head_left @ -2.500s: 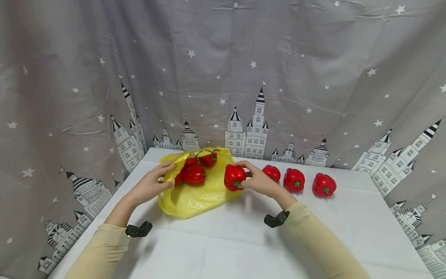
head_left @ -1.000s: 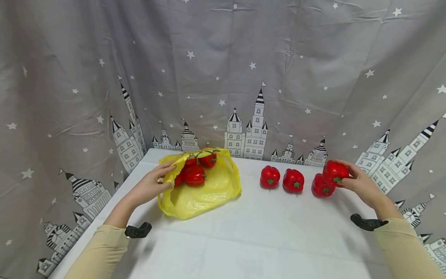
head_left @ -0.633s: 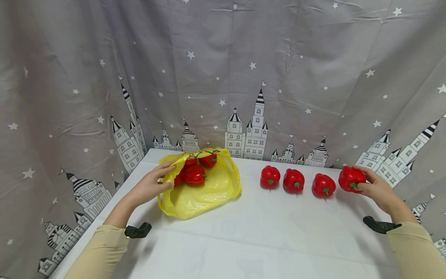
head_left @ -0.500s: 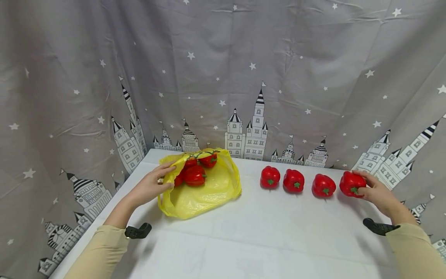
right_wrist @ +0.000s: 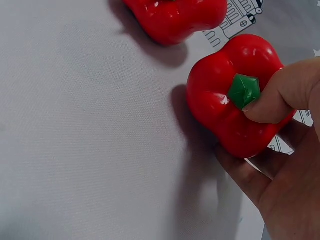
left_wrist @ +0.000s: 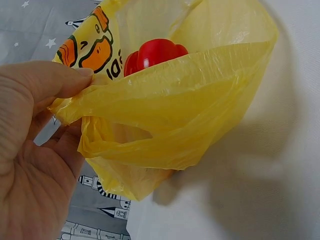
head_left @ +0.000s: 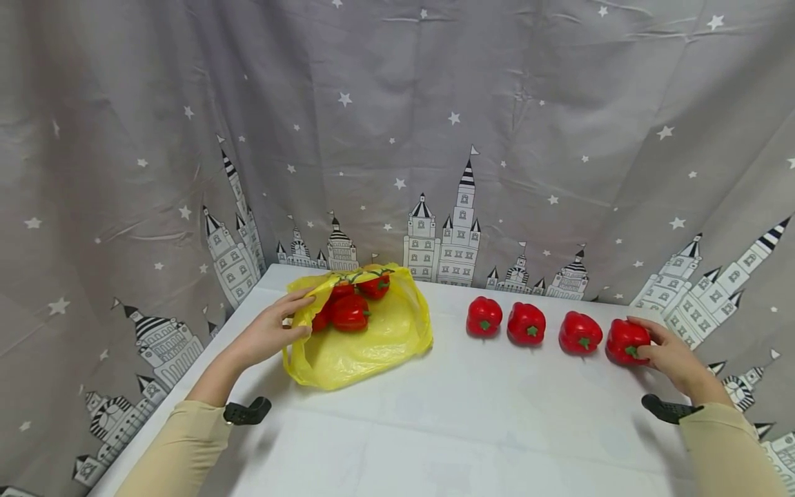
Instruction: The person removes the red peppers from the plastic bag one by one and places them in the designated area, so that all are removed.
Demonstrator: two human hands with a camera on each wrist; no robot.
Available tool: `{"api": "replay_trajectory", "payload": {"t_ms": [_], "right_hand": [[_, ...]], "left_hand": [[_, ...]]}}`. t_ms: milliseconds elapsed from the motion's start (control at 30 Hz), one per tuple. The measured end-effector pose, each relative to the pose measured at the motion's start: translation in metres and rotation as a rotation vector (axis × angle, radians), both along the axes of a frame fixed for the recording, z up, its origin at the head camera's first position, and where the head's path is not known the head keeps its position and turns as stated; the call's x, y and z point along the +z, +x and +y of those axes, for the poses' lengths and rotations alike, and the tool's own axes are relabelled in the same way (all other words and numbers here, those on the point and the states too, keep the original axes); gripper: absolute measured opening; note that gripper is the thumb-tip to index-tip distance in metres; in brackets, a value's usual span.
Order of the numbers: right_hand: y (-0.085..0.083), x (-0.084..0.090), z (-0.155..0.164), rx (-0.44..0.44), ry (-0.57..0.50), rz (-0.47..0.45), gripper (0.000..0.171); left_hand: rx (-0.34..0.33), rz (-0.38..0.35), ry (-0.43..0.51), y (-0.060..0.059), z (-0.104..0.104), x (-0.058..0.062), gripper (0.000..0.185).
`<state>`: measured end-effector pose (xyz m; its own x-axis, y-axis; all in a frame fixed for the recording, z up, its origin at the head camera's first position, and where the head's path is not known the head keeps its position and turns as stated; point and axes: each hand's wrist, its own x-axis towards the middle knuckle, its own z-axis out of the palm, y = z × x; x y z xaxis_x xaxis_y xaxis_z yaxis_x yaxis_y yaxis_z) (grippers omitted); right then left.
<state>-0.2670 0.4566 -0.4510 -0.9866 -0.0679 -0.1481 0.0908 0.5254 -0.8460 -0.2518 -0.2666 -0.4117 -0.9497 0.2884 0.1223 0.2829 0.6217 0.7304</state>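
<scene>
At the right end of a row of red bell peppers, my right hand [head_left: 675,359] grips a red bell pepper [head_left: 623,341]. In the right wrist view the thumb lies by the green stem of that bell pepper [right_wrist: 212,95], with fingers around its lower side. My left hand [head_left: 268,333] pinches the rim of a yellow plastic bag [head_left: 373,352], holding its mouth open. Several red bell peppers lie inside, one bell pepper [head_left: 350,313] in front of the others. From the left wrist, the thumb presses the edge of the yellow bag [left_wrist: 175,105], which has a printed cartoon face.
Three more bell peppers stand in line left of the gripped one: a left pepper [head_left: 484,317], a middle pepper [head_left: 526,324] and a right pepper [head_left: 580,333]. They rest on a white table [head_left: 459,428] before a grey curtain [head_left: 397,103] with castle prints.
My right hand has carried a bell pepper from beside the bag to the right end of the row and lowered it there. The left hand keeps its hold on the bag.
</scene>
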Motion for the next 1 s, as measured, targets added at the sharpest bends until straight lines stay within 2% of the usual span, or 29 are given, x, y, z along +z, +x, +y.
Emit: {"api": "replay_trajectory", "payload": {"t_ms": [267, 733, 1000], "right_hand": [[-0.001, -0.001, 0.002, 0.009, 0.011, 0.004, 0.073], [-0.001, -0.007, 0.010, -0.036, 0.031, -0.007, 0.071], [0.003, -0.006, 0.013, -0.013, 0.034, 0.024, 0.076]], "left_hand": [[-0.003, 0.007, -0.006, 0.000, 0.000, -0.001, 0.057], [-0.003, 0.003, -0.010, 0.000, 0.001, 0.000, 0.057], [0.000, -0.008, -0.017, -0.001, 0.000, -0.001, 0.057]]}}
